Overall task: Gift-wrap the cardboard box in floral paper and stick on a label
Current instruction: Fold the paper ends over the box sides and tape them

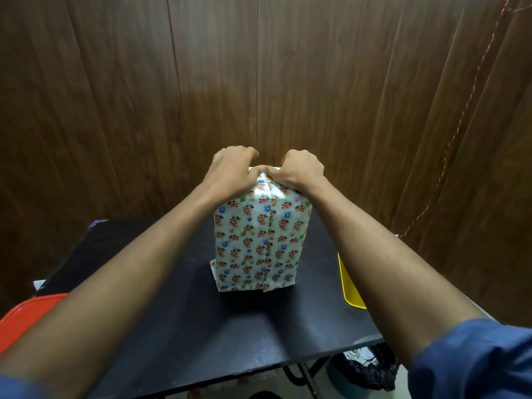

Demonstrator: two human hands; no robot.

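Observation:
A tall box wrapped in white floral paper [260, 240] stands upright in the middle of the black table [201, 326]. A vertical seam runs down its near face, and a paper edge sticks out at its lower left. My left hand [230, 171] and my right hand [300, 169] sit on the box's top end, fingers curled over the far side. Both thumbs meet at the middle and press a pointed paper flap down. The top face of the box is hidden under my hands.
A yellow tray [349, 286] lies at the table's right edge. A red lid [26, 318] shows at the lower left. A wood-panelled wall stands close behind the table. A bin with a dark bag [368, 370] sits under the table's front right corner.

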